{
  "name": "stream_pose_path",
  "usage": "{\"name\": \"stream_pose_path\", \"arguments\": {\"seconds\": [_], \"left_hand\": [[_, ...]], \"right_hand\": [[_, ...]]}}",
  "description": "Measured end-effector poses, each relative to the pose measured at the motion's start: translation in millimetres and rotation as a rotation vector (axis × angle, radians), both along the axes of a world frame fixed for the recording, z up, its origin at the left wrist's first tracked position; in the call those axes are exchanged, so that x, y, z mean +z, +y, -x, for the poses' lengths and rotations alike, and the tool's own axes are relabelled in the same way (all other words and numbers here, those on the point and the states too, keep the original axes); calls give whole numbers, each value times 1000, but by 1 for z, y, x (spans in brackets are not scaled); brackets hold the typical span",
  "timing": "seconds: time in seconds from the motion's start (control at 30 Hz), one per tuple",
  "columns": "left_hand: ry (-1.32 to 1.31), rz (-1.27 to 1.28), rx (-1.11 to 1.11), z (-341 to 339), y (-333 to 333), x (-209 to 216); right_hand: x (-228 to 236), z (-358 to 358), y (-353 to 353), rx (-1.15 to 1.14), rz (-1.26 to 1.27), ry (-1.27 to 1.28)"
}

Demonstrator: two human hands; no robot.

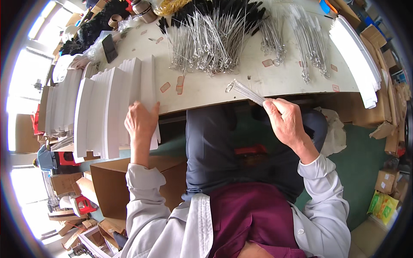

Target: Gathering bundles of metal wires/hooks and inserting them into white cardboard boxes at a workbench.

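Note:
My right hand [285, 121] is closed, thumb on top, around one end of a slim bundle of looped wire brushes [245, 91]. The bundle's silvery looped end points left, just over the table's front edge; the part inside my fist is hidden. On the left, my left hand [141, 121] rests at the rightmost of the upright white cartons [112, 107], its thumb spread from the curled fingers. Beyond my hands, a large heap of wire brushes [215, 41] with black bristles lies on the table [198, 88], looped ends toward me.
Smaller piles of wire brushes [273, 38] and pale-tipped brushes [310, 43] lie right of the heap. White strips [357, 64] are stacked at the right edge. A phone [109, 48] and a metal flask [144, 10] are at the back left. A brown carton [112, 185] stands below left.

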State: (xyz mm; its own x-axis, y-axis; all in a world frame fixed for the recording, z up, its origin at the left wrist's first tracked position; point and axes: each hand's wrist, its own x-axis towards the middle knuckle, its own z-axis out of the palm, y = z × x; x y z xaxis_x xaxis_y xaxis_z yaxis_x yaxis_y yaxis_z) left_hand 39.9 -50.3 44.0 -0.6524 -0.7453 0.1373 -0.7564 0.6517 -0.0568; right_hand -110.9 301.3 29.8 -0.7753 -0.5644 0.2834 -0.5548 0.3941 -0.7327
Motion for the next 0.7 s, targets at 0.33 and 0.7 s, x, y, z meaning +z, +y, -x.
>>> {"name": "stream_pose_path", "arguments": {"seconds": [0.33, 0.7], "left_hand": [[312, -507, -73, -7, -12, 2], [1268, -2192, -294, 23, 57, 3]], "right_hand": [[-6, -5, 9, 64, 56, -222], [8, -20, 14, 178, 81, -178]]}}
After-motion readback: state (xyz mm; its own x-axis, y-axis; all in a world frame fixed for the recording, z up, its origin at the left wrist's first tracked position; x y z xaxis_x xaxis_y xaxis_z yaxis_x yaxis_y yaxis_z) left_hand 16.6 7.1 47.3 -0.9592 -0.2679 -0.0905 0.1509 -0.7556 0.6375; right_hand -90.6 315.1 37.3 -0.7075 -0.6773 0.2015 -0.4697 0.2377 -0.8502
